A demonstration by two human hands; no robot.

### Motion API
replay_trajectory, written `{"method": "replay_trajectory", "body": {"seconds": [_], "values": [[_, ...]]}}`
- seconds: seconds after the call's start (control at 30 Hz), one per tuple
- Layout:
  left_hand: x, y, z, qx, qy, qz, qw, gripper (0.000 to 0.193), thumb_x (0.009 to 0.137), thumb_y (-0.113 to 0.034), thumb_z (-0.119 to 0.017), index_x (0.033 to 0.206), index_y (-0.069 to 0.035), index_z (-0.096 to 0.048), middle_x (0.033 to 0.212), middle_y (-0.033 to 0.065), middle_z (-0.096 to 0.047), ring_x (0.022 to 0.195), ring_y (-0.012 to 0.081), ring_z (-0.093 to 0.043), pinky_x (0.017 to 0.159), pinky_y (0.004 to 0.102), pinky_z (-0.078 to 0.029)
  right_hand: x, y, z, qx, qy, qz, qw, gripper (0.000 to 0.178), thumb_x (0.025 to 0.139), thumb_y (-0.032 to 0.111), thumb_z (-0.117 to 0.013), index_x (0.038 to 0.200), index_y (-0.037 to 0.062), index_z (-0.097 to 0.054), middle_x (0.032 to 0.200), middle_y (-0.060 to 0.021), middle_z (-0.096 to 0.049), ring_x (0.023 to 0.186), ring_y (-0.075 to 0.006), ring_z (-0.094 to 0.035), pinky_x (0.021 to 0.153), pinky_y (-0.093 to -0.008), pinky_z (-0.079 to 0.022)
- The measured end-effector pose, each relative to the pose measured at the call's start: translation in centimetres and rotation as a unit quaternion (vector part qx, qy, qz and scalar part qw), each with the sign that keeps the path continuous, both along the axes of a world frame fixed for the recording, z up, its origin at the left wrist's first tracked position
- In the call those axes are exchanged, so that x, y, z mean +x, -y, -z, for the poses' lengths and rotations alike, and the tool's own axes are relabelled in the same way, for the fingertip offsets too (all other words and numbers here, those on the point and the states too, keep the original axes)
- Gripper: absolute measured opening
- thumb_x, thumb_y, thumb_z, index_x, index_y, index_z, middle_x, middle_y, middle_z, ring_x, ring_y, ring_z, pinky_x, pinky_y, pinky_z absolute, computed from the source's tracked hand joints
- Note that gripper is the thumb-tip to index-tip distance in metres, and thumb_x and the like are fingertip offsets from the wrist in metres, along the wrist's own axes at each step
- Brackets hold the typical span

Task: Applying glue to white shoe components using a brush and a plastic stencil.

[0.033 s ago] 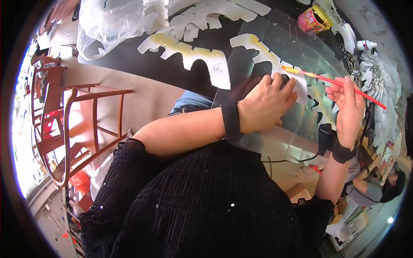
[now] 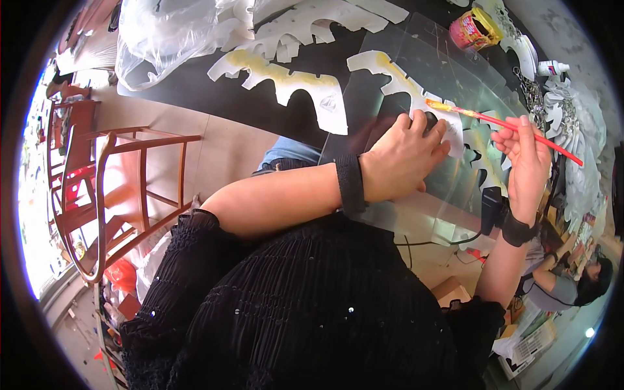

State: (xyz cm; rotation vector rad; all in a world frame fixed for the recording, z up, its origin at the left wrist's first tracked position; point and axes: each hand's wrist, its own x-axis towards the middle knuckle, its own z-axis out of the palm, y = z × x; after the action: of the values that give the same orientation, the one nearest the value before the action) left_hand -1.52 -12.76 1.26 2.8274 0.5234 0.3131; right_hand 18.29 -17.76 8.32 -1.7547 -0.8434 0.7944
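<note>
My right hand point(image 2: 530, 153) is closed round the red handle of a paintbrush point(image 2: 520, 129), its yellow-coated tip against a white cut-out piece point(image 2: 416, 94) with scalloped edges. Yellowish coating runs along the upper edge of that piece. With bent fingers, my left hand point(image 2: 400, 156) presses on the piece's lower part and hides some of it. A small dark patch shows between those fingers; what it is I cannot make out. Another coated cut-out point(image 2: 292, 84) lies to the left. Beneath the worked piece is a clear plastic sheet point(image 2: 422, 49).
A pink and yellow tub point(image 2: 476, 30) stands at the far right, near a small white bottle point(image 2: 552, 67). More white cut-outs point(image 2: 325, 23) and a plastic bag point(image 2: 166, 42) occupy the far left. A wooden chair point(image 2: 104, 195) stands left; another person point(image 2: 565, 279) sits right.
</note>
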Motion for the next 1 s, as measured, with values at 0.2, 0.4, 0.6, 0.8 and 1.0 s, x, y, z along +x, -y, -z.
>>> {"method": "replay_trajectory", "body": {"seconds": [0.2, 0.4, 0.6, 0.8, 1.0], "values": [[0.2, 0.4, 0.3, 0.043, -0.045, 0.017, 0.998, 0.073, 0.063, -0.049, -0.068, 0.122, -0.011, -0.048, 0.13, 0.0069, -0.039, 0.109, 0.0349, -0.038, 0.082, 0.0364, -0.039, 1.9, 2.0, 0.3, -0.012, -0.018, -0.023, 1.0, 0.029, 0.092, 0.021, -0.046, 0.101, -0.0042, -0.055, 0.08, -0.0098, -0.062, 0.077, -0.017, -0.062, 0.072, -0.0263, -0.047], [0.0, 0.2, 0.4, 0.056, -0.047, 0.023, 0.997, 0.073, 0.062, -0.052, -0.067, 0.121, -0.011, -0.05, 0.131, 0.0073, -0.04, 0.109, 0.0339, -0.037, 0.082, 0.0347, -0.038, 2.5, 4.4, 1.4, 0.02, -0.067, -0.038, 0.997, 0.025, 0.091, 0.011, -0.046, 0.106, -0.0072, -0.052, 0.093, -0.015, -0.062, 0.087, -0.0193, -0.06, 0.081, -0.0295, -0.046], [0.1, 0.1, 0.4, 0.05, -0.041, 0.021, 0.998, 0.075, 0.062, -0.052, -0.067, 0.12, -0.009, -0.049, 0.13, 0.0072, -0.04, 0.109, 0.0331, -0.037, 0.082, 0.0347, -0.038, 1.3, 5.0, 1.4, 0.043, -0.01, -0.018, 0.999, 0.024, 0.09, 0.008, -0.046, 0.106, -0.0073, -0.053, 0.101, -0.0166, -0.06, 0.09, -0.019, -0.059, 0.086, -0.0305, -0.045], [0.0, 0.0, 0.4, 0.045, -0.033, 0.028, 0.998, 0.076, 0.062, -0.052, -0.068, 0.119, -0.006, -0.049, 0.129, 0.0074, -0.041, 0.109, 0.0326, -0.036, 0.084, 0.035, -0.037, 1.1, 6.5, 1.1, 0.022, 0.057, -0.034, 0.998, 0.022, 0.09, 0.007, -0.045, 0.103, -0.0082, -0.054, 0.099, -0.0159, -0.06, 0.092, -0.0192, -0.059, 0.086, -0.0302, -0.045], [0.0, -0.1, 0.5, 0.041, -0.036, 0.03, 0.998, 0.077, 0.061, -0.051, -0.068, 0.12, -0.006, -0.048, 0.13, 0.0072, -0.04, 0.111, 0.0329, -0.035, 0.085, 0.036, -0.036, 0.9, 5.5, 1.7, 0.047, 0.041, -0.013, 0.998, 0.022, 0.09, 0.006, -0.044, 0.102, -0.0083, -0.055, 0.098, -0.0161, -0.061, 0.09, -0.0188, -0.059, 0.085, -0.03, -0.045]]}}
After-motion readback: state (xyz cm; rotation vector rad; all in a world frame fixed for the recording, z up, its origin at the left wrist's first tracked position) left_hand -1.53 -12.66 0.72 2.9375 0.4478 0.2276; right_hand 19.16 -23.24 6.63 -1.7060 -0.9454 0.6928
